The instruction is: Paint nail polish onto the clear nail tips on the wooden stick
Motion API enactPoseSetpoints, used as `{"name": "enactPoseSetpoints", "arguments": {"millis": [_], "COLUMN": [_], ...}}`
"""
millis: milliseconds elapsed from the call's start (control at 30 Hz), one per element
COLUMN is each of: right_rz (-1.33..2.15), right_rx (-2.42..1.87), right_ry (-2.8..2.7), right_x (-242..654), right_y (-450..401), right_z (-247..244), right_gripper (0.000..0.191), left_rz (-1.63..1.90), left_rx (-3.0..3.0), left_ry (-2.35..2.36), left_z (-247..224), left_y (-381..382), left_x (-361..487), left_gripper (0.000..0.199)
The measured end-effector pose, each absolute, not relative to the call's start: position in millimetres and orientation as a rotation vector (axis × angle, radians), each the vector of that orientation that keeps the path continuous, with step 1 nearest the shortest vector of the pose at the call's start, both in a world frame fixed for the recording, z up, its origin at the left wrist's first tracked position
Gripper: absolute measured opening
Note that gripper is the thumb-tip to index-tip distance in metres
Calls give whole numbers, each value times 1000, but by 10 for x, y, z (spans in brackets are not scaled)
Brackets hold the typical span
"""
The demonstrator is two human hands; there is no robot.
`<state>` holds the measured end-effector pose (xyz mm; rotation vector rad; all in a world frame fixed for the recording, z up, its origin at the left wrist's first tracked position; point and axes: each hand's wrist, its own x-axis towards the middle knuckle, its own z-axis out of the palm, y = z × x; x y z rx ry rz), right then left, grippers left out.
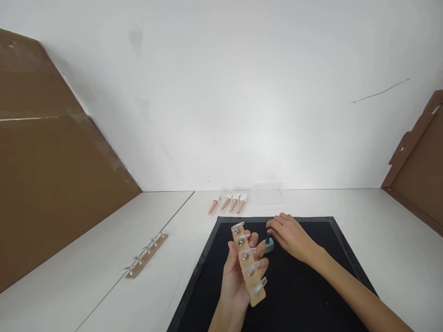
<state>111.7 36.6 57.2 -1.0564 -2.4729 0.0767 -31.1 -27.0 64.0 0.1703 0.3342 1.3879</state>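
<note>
My left hand (235,276) is closed around a light wooden strip (249,272), tilted with its far end up. Several clear false nail tips (249,252) stick out from it on round metal mounts. Just beyond those fingers, a small teal bottle (269,247) with a dark opening stands on the black mat (294,286). Above the bottle, the fingers of my right hand (285,233) are pinched together on a small dark piece, mostly hidden, that looks like a brush cap.
A second strip with clear nail tips (148,256) lies on the white table to the left. Several pink-and-white finger-shaped pieces (234,203) lie behind the mat. Brown cardboard panels stand at the left (51,161) and right (422,170), before a white wall (224,92).
</note>
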Motion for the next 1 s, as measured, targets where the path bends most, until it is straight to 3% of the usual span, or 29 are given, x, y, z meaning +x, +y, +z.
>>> {"name": "enactPoseSetpoints", "arguments": {"millis": [600, 1000], "right_rz": [129, 358], "right_rx": [-1038, -994], "right_ry": [-2424, -2101], "right_x": [1130, 1321], "right_y": [364, -8], "right_z": [628, 1312], "right_gripper": [15, 17], "left_rz": [1377, 1356], "left_rx": [156, 322], "left_ry": [316, 409], "left_z": [614, 539], "left_y": [-279, -264], "left_x": [-326, -429], "left_gripper": [32, 34]}}
